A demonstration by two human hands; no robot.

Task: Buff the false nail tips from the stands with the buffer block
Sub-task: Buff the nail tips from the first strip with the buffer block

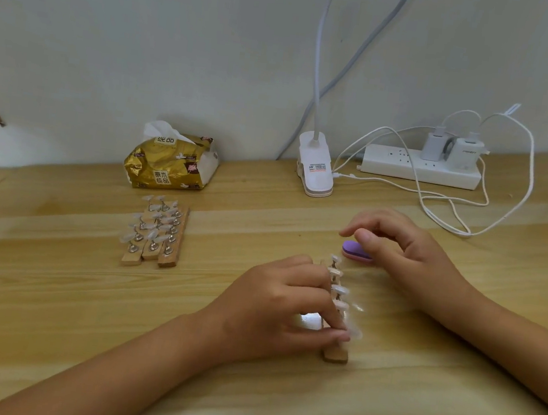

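A wooden stand (335,354) carrying several clear false nail tips (340,289) lies in the middle of the table. My left hand (274,305) grips this stand from the left, fingers curled around its side and thumb near its front end. The purple and pink buffer block (354,250) lies flat on the table just beyond it. My right hand (405,249) hovers over the block with loosely curved fingers, holding nothing; whether it touches the block is unclear. Three more stands (154,241) with nail tips lie side by side at the left.
A gold tissue pack (171,163) sits behind the three stands. A white clip lamp base (315,166) stands at the back middle. A white power strip (422,167) with chargers and looping white cables (445,207) occupies the back right.
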